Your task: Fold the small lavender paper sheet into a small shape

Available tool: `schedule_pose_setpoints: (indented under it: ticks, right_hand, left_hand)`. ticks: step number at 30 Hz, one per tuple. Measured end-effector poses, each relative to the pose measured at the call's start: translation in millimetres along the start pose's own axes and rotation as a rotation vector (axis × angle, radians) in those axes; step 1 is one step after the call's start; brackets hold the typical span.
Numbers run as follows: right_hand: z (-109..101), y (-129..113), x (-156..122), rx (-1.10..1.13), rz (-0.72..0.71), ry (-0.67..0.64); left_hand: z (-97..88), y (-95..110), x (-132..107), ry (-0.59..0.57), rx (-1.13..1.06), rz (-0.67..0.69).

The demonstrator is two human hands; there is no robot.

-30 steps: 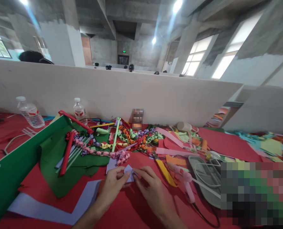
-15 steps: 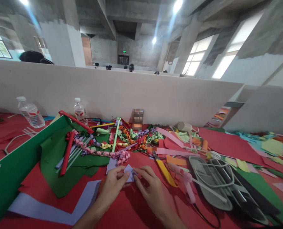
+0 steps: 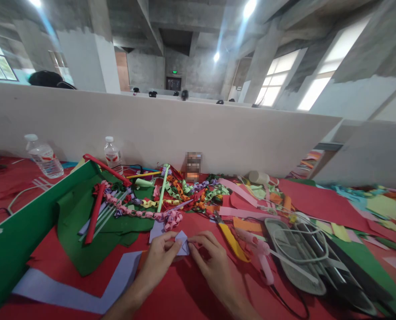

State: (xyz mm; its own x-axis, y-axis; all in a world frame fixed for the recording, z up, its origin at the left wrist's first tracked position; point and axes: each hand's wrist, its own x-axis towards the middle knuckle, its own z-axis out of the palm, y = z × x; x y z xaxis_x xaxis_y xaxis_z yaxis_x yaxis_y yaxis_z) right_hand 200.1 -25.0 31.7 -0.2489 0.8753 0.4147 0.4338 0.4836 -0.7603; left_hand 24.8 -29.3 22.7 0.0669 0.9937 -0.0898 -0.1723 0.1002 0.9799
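Observation:
A small piece of folded light purple paper [image 3: 182, 243] is held up between my two hands, with crease lines and a pointed top showing. My left hand [image 3: 162, 254] pinches its left side, thumb on the front face. At its right edge are the bent thumb and index finger of my right hand [image 3: 212, 254], their tips close together on the paper's edge. Just beyond the hands lies another purple sheet [image 3: 155, 231], beside a bunched pink paper chain [image 3: 171, 219]. A yellow-handled cutter [image 3: 233, 242] rests right of my right hand.
A pink glue gun [image 3: 263, 258] and a grey case [image 3: 291, 266] with a cable lie at right. Coloured paper chains [image 3: 184, 191] spread behind. On the left are a green board [image 3: 34, 235], a red paper tube [image 3: 94, 215] and water bottles [image 3: 113, 155]. A white partition [image 3: 151, 124] stands behind.
The folded purple paper has turned slightly, showing more of its creased front. My right fingers have shifted from over its face to its right edge; my left hand stays nearly in place.

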Motion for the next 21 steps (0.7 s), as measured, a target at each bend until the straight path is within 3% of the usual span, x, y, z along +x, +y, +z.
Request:
schedule_pose_setpoints:
  ticks: [4, 10, 15, 21]
  right_hand:
    - [-0.5, -2.2, 2.2, 0.003, 0.007, 0.008]
    - [-1.9, -1.4, -1.9, -0.211, -0.160, -0.011]
    - [-2.3, 2.9, -3.8, -0.354, -0.262, -0.044]
    - [-4.2, 0.2, -2.8, -0.328, -0.243, -0.076]
  left_hand:
    - [-0.6, -0.9, 0.2, -0.001, 0.117, 0.050]
    - [-2.0, -6.8, 2.3, 0.045, -0.126, -0.091]
    - [-0.8, -5.3, 2.2, 0.110, -0.201, -0.123]
    - [0.8, -3.8, 5.4, 0.048, -0.210, -0.115]
